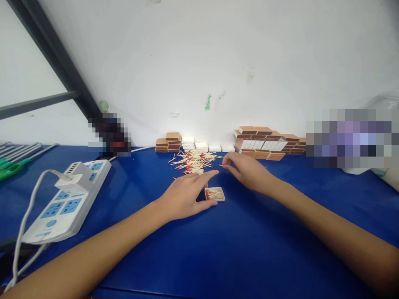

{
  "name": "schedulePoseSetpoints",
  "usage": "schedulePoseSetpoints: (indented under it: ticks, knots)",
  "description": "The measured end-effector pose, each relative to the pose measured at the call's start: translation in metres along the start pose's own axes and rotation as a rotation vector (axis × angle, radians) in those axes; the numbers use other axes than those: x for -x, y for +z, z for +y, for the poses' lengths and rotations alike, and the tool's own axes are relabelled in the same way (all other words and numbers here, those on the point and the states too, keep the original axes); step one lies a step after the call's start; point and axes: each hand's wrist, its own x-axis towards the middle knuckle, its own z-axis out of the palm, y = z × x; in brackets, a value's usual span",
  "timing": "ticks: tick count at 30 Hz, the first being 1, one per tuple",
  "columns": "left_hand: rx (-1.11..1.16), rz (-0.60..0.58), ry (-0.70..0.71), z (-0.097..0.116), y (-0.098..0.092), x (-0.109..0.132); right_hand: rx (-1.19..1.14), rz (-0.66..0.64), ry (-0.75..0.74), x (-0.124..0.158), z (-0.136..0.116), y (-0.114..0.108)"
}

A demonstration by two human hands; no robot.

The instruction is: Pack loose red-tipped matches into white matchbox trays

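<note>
My left hand [186,194] rests on the blue table [249,249], its thumb against the near side of a small white matchbox tray [215,194] that holds a few red-tipped matches, its index finger stretched toward a loose pile of matches [193,161]. The fingers are pressed around the tray's left side. My right hand [246,170] reaches to the right edge of the pile with thumb and fingers pinched on a single match [222,166].
Stacks of brown matchbox sleeves [168,142] and white inner trays [199,144] line the wall behind the pile; a larger stack [269,143] stands at the right. A white and blue power strip [67,199] with a plugged charger lies on the left. Green-handled tools [15,160] lie far left.
</note>
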Motion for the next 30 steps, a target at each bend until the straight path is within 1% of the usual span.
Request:
schedulePoseSetpoints:
  ticks: [3, 6, 7, 9, 12, 14, 16, 18, 20, 23, 25, 28, 30]
  knots:
    - [-0.021, 0.045, -0.048, -0.002, 0.001, -0.001, -0.133, -0.053, -0.017, 0.006, -0.01, -0.004]
    - [-0.044, 0.071, -0.087, -0.002, 0.002, -0.001, -0.221, -0.064, -0.073, 0.008, -0.024, -0.008]
    - [-0.05, 0.076, -0.098, -0.002, 0.002, -0.001, -0.257, -0.072, -0.068, 0.008, -0.028, -0.01]
    - [-0.05, 0.086, -0.114, -0.001, 0.002, -0.001, -0.366, -0.079, -0.004, 0.009, -0.037, -0.012]
    - [-0.027, 0.104, -0.129, 0.0, 0.002, -0.001, -0.63, -0.069, 0.14, 0.009, -0.047, -0.014]
    - [-0.012, 0.115, -0.14, -0.001, 0.002, -0.001, -0.808, -0.083, 0.243, 0.009, -0.05, -0.012]
    - [-0.003, 0.122, -0.152, -0.001, 0.001, -0.001, -0.904, -0.114, 0.316, 0.009, -0.052, -0.008]
    - [-0.002, 0.133, -0.155, -0.002, 0.002, -0.001, -0.892, -0.148, 0.319, 0.01, -0.051, -0.002]
    - [-0.005, 0.143, -0.147, -0.003, 0.002, -0.001, -0.783, -0.159, 0.272, 0.011, -0.049, 0.001]
    - [0.0, 0.139, -0.125, -0.005, 0.003, -0.001, -0.568, -0.11, 0.149, 0.013, -0.046, 0.003]
    - [-0.005, 0.119, -0.109, -0.005, 0.003, -0.001, -0.483, -0.08, 0.042, 0.014, -0.045, 0.002]
    - [-0.02, 0.095, -0.096, -0.003, 0.002, -0.001, -0.459, -0.105, -0.061, 0.016, -0.045, 0.001]
    - [-0.017, 0.089, -0.089, -0.002, 0.001, -0.001, -0.469, -0.124, -0.082, 0.017, -0.046, 0.001]
